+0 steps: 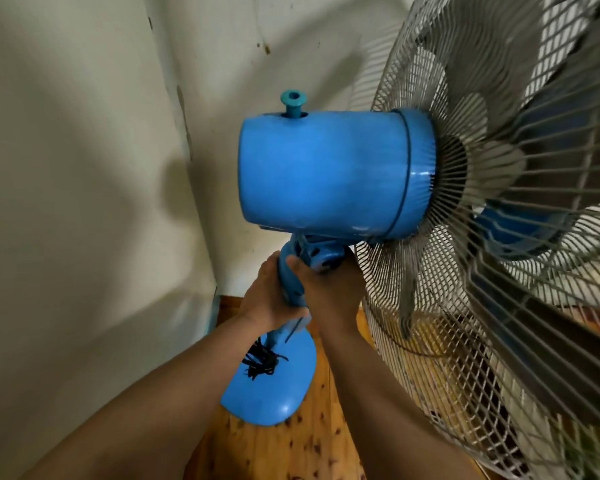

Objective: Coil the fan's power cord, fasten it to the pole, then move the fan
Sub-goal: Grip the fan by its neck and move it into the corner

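Left hand (267,292) curled round the left side of the blue pole (289,284), just below the tilt joint (321,259); right hand (326,289) grasping the same pole from the right, thumb laid across its near face. Below the hands, black power cord (262,362) bundled in a coil against the pole, close to the blue oval base (274,396); contact between base and floor cannot be told. Above the hands, cylindrical motor housing (312,174) of the fan (420,168), axis running left to right, 1 teal knob (293,103) standing on its far-left top. To the right, grey wire grille (413,306) filling that side, pale blades (503,161) behind the wires. Cream wall (84,168) at left and far; wooden floor (309,452) beneath.
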Demonstrator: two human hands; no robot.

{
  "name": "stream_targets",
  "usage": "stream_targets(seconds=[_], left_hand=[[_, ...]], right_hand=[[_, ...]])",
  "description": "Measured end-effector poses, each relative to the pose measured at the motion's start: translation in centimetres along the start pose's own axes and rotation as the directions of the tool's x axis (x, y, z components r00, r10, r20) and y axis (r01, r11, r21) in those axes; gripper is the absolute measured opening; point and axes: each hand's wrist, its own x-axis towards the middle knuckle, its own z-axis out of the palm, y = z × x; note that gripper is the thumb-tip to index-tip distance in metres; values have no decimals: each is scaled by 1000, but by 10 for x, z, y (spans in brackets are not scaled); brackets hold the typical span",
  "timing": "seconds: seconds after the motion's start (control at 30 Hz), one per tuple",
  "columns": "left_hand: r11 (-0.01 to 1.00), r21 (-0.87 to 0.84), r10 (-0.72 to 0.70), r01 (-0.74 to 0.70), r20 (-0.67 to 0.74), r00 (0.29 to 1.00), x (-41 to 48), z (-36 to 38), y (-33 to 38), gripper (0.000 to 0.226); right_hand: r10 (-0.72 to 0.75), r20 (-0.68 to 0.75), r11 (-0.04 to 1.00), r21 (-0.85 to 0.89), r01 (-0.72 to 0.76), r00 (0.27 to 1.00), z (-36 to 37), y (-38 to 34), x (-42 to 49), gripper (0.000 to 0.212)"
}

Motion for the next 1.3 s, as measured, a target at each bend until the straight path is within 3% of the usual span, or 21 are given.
stream_targets(seconds=[0.2, 0.33, 0.53, 0.8, 0.93, 1.3], left_hand=[[994, -90, -67, 58, -93, 993, 9, 33, -36, 82], [996, -81, -52, 47, -68, 996, -31, 11, 15, 88], [995, -90, -41, 38, -35, 999, -55, 6, 35, 61], [978, -197, -73, 62, -47, 996, -62, 12, 39, 53], [971, -217, -111, 100, -41, 993, -70, 10, 32, 71], [988, -125, -101, 89, -95, 990, -131, 4, 16, 80]], right_hand=[[13, -21, 999, 45, -12, 1000, -6, 3, -8, 60], [37, -51, 999, 31, -35, 998, -8, 8, -10, 62], [67, -58, 996, 56, -63, 996, -17, 13, -13, 64], [69, 62, 992, 105, -75, 996, -20, 18, -20, 71], [100, 106, 990, 91, -110, 989, -21, 22, -29, 82], [68, 119, 993, 88, -79, 991, -40, 21, -81, 74]])
